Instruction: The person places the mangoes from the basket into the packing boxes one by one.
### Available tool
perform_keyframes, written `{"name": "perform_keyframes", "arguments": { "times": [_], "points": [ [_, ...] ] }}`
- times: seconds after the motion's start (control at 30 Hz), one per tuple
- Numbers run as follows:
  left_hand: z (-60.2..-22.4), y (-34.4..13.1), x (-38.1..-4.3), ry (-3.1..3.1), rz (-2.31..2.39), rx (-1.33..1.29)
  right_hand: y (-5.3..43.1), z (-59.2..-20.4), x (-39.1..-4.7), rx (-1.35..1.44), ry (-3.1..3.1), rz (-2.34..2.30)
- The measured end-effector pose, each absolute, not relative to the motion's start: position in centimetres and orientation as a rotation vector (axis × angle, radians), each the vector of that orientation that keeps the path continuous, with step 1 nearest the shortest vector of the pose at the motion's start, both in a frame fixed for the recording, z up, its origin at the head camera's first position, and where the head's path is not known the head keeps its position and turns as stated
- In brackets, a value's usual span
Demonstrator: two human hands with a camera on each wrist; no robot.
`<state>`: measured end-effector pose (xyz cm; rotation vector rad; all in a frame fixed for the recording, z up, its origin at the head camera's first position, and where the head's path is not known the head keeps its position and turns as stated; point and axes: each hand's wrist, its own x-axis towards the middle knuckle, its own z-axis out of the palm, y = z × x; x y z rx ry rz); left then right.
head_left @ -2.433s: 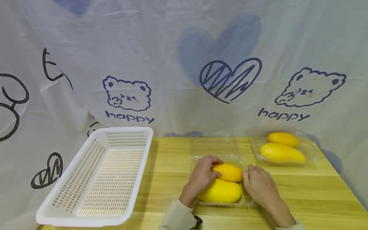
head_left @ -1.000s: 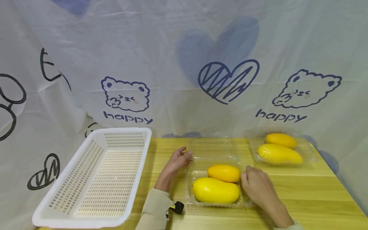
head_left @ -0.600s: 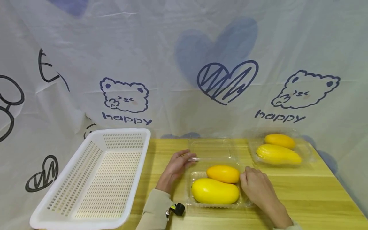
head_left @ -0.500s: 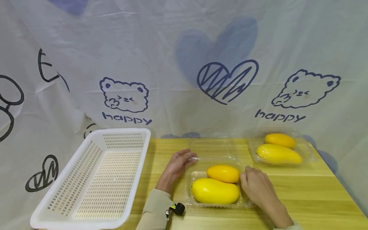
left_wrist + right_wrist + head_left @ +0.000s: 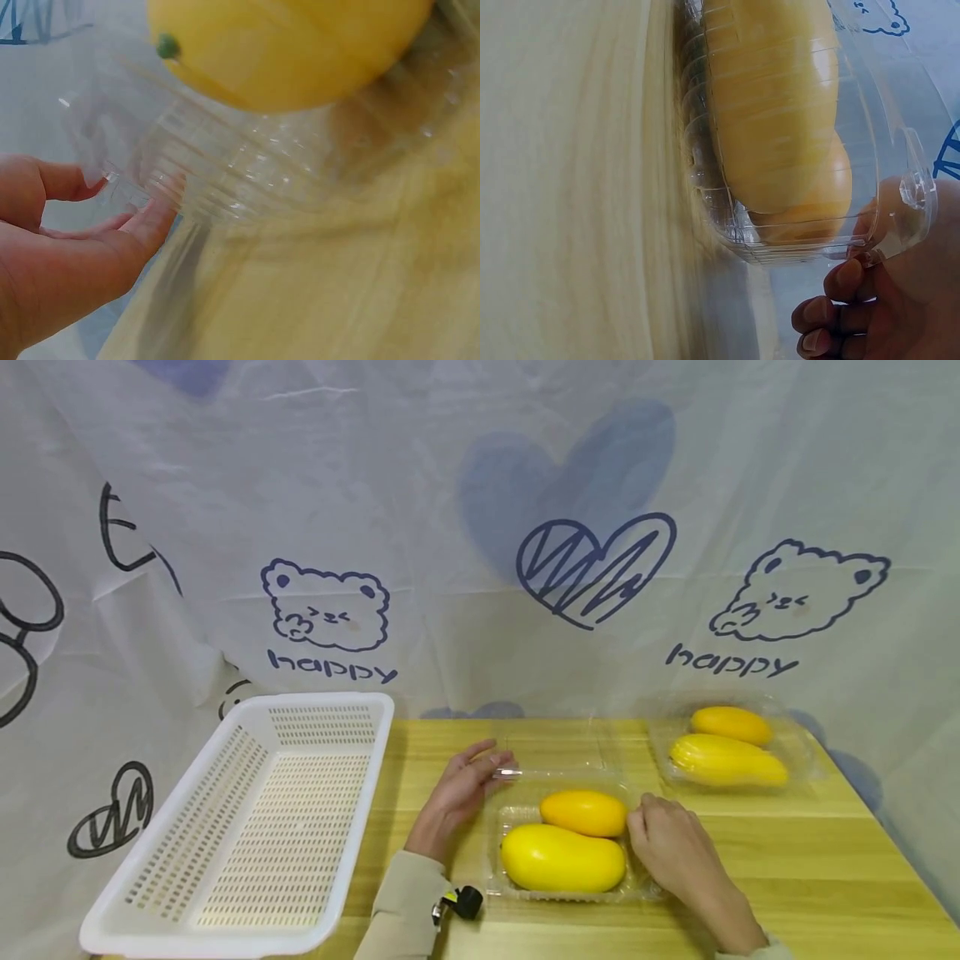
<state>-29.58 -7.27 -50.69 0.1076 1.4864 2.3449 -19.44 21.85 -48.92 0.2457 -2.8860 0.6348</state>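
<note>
A clear plastic clamshell box (image 5: pixel 512 883) holds a large yellow mango-like fruit (image 5: pixel 562 858) in front and a smaller orange-yellow fruit (image 5: pixel 583 813) behind it. Its lid (image 5: pixel 555 752) is folded back towards the curtain. My left hand (image 5: pixel 459 789) pinches the lid's left edge near the hinge; the left wrist view shows the thumb and fingers (image 5: pixel 154 217) on either side of the plastic. My right hand (image 5: pixel 675 847) grips the box's right rim, and in the right wrist view its thumb and curled index finger (image 5: pixel 845 279) pinch the plastic tab there.
A white perforated basket (image 5: pixel 360 827) stands at the left of the wooden table (image 5: pixel 810 868). A second clear box (image 5: pixel 806 752) with two yellow fruits (image 5: pixel 731 760) sits at the back right. A patterned curtain (image 5: pixel 450 527) hangs behind the table.
My left hand has let go of the smaller fruit, moved left out of the box, and taken the lid's left edge. My right hand has stayed at the right rim.
</note>
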Motion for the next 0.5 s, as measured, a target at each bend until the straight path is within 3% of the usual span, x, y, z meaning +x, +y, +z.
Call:
{"name": "perform_keyframes", "arguments": {
  "times": [0.5],
  "points": [
    [-47.8,-7.4,-29.4,1.815,2.293,0.271,21.3,-48.8,-19.7,0.183,-2.875,0.717]
  ]
}}
